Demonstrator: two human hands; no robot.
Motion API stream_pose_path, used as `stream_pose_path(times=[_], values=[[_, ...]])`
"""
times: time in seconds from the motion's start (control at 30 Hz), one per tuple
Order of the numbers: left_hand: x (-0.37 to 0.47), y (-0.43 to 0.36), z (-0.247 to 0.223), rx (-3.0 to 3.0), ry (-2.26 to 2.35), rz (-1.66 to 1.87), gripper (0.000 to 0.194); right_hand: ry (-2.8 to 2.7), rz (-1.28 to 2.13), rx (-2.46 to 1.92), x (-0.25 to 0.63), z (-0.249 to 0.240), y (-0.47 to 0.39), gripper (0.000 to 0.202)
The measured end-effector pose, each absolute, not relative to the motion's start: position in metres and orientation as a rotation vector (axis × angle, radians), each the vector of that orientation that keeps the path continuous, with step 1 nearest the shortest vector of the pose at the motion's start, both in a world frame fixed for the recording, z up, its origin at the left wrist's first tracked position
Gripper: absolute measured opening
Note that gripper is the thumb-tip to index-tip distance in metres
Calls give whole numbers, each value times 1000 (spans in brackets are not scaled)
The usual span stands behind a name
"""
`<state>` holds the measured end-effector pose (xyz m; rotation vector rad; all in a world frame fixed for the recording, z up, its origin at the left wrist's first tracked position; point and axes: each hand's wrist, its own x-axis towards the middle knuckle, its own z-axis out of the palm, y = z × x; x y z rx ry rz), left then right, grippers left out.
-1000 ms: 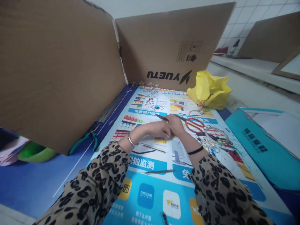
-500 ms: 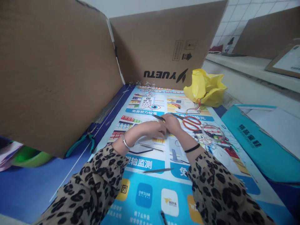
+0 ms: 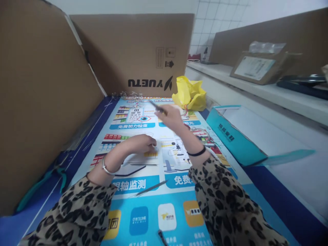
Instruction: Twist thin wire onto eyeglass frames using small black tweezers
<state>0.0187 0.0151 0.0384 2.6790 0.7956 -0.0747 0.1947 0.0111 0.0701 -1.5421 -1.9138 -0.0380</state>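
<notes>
My right hand (image 3: 170, 118) is raised over the upper middle of the printed sheet (image 3: 179, 201), its fingers closed round a dark pointed tool (image 3: 158, 107) that looks like tweezers. Lower and to the left, my left hand (image 3: 143, 143) hovers near the sheet's middle with fingers curled together; whatever they pinch is too small to make out. Below my left hand a thin grey stick (image 3: 151, 188) lies slantwise on the sheet. Partly behind my right wrist are a clear ring-shaped coil (image 3: 202, 134) and small dark bits.
Cardboard panels (image 3: 123, 51) stand at the back and left. A yellow crumpled wrapping (image 3: 189, 94) lies at the back right, beside an open teal box (image 3: 230, 133). Teal-handled pliers (image 3: 61, 177) rest at the left. Thin wire pieces (image 3: 130, 95) lie at the back.
My hands have separated: the right has lifted away forward with the dark tool, while the left stays lower. The view has turned to the right. My right arm now hides the red-handled scissors.
</notes>
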Motion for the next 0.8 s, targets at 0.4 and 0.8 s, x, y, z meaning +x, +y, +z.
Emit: stream_pose_path(times=[0.4, 0.8], values=[[41, 3, 45, 2658, 869, 259, 26, -1284, -278, -901, 262, 180, -98, 23], [159, 12, 25, 2657, 1050, 55, 26, -1147, -194, -797, 278, 181, -100, 16]])
